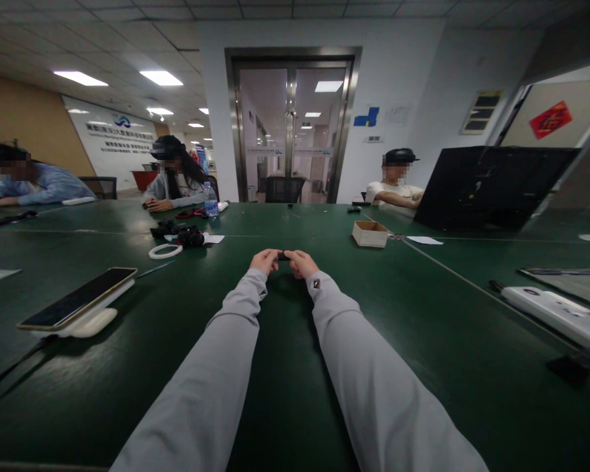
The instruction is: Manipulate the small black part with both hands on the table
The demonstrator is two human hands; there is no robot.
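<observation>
Both my arms, in light grey sleeves, reach straight out over the green table [285, 387]. My left hand [265, 261] and my right hand [301, 263] meet at the middle of the view, a little above the tabletop. Between their fingertips they pinch a small dark object [282, 255], one end in each hand. It looks black and short; its exact kind is too small to make out, and the fingers cover its ends.
A small open box [370, 234] stands ahead to the right. At left lie a phone [81, 298], a white ring [165, 252] and black gear [179, 233] near a water bottle [211, 200]. A large black panel [491, 187] stands at right. Several people sit around the table.
</observation>
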